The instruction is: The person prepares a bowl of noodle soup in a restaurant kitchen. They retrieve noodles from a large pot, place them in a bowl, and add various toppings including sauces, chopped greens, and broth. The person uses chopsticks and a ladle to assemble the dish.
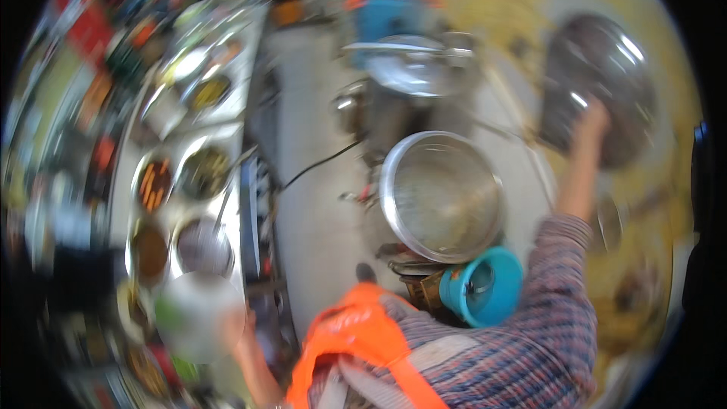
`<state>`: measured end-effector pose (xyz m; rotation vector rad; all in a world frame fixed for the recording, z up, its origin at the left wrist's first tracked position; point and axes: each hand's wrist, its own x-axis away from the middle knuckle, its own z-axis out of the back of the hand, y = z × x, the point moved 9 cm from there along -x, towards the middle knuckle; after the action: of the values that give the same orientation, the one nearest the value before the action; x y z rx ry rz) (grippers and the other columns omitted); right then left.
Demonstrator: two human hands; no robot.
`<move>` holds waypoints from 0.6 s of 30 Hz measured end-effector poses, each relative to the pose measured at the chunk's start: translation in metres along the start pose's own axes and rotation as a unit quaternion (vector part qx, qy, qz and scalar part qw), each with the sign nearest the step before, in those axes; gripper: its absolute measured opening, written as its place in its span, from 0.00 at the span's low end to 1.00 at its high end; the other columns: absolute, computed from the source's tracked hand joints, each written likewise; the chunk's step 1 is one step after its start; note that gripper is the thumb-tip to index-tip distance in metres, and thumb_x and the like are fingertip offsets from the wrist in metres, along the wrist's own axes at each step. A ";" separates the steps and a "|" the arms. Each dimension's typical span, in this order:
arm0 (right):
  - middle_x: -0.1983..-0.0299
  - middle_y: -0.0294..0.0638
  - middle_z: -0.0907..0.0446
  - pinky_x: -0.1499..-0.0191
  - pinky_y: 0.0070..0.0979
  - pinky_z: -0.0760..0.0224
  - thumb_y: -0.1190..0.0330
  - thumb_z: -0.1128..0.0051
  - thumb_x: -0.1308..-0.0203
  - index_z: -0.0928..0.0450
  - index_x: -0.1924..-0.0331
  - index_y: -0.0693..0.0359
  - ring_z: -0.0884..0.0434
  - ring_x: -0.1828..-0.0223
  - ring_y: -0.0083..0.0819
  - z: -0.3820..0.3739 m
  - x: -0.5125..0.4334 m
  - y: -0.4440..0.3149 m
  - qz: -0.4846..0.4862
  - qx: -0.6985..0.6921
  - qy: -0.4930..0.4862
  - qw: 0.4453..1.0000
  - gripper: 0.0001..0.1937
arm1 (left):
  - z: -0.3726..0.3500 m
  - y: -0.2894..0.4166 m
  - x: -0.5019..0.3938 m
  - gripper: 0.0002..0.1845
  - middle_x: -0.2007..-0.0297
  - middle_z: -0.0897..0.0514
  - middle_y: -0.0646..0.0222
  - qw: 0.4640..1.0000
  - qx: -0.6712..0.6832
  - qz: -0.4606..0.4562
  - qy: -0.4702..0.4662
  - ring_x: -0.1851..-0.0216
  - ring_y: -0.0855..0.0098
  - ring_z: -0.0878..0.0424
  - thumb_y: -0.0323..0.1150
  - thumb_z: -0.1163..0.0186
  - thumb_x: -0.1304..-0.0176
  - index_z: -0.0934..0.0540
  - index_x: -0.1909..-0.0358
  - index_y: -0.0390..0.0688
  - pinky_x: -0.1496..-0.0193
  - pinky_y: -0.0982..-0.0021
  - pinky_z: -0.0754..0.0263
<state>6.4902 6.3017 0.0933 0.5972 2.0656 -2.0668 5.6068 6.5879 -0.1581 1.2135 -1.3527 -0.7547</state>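
My right hand reaches out to the far right, gripping a large shiny metal lid. The lid is tilted beside the yellow wall. To its left, a wide metal pot stands uncovered, with cloudy pale contents. At the lower left, my left hand has hold of the edge of a whitish bowl or plate. Something green shows on it, too blurred to name. The bowl or plate is over the near end of a steel counter with several round food containers, one of them holding dark purplish food.
A bright blue bucket stands just below the pot. Behind the pot is another large covered pot. A black cable crosses the tiled floor. Ladle handles stick out from the counter containers. Much of the view is motion-blurred.
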 end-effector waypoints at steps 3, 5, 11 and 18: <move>0.52 0.48 0.21 0.45 0.37 0.30 0.68 0.54 0.34 0.24 0.51 0.70 0.23 0.50 0.39 0.007 -0.119 0.043 -0.089 -0.123 -0.028 0.988 0.15 | -0.060 0.003 -0.011 0.04 0.69 0.19 0.66 0.994 -0.023 -0.023 -0.103 0.71 0.78 0.24 0.24 0.45 0.39 0.23 0.64 0.37 0.66 0.77 0.30; 0.48 0.51 0.23 0.38 0.38 0.34 0.68 0.54 0.33 0.26 0.48 0.73 0.25 0.43 0.42 0.003 -0.162 0.053 -0.077 -0.165 -0.050 0.982 0.17 | -0.078 -0.010 -0.016 0.04 0.66 0.18 0.64 0.995 -0.022 0.008 -0.102 0.71 0.77 0.23 0.24 0.46 0.39 0.23 0.64 0.37 0.65 0.77 0.28; 0.52 0.50 0.20 0.43 0.29 0.33 0.64 0.55 0.30 0.26 0.50 0.76 0.23 0.48 0.36 0.002 -0.047 -0.031 0.054 -0.076 -0.020 0.995 0.19 | -0.094 -0.051 -0.009 0.04 0.64 0.18 0.62 0.990 -0.039 0.115 -0.076 0.70 0.76 0.22 0.24 0.47 0.38 0.25 0.63 0.38 0.64 0.76 0.27; 0.52 0.46 0.20 0.44 0.28 0.31 0.56 0.54 0.30 0.27 0.44 0.70 0.21 0.51 0.33 0.030 0.090 -0.040 -0.013 -0.024 -0.134 0.991 0.23 | -0.129 -0.047 -0.031 0.04 0.65 0.17 0.63 0.986 -0.075 0.113 -0.101 0.70 0.76 0.21 0.23 0.47 0.40 0.24 0.63 0.38 0.65 0.77 0.27</move>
<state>6.3885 6.2882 0.0942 0.2675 1.9699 -1.9798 5.7374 6.6309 -0.1876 0.8648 -1.5401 -0.8176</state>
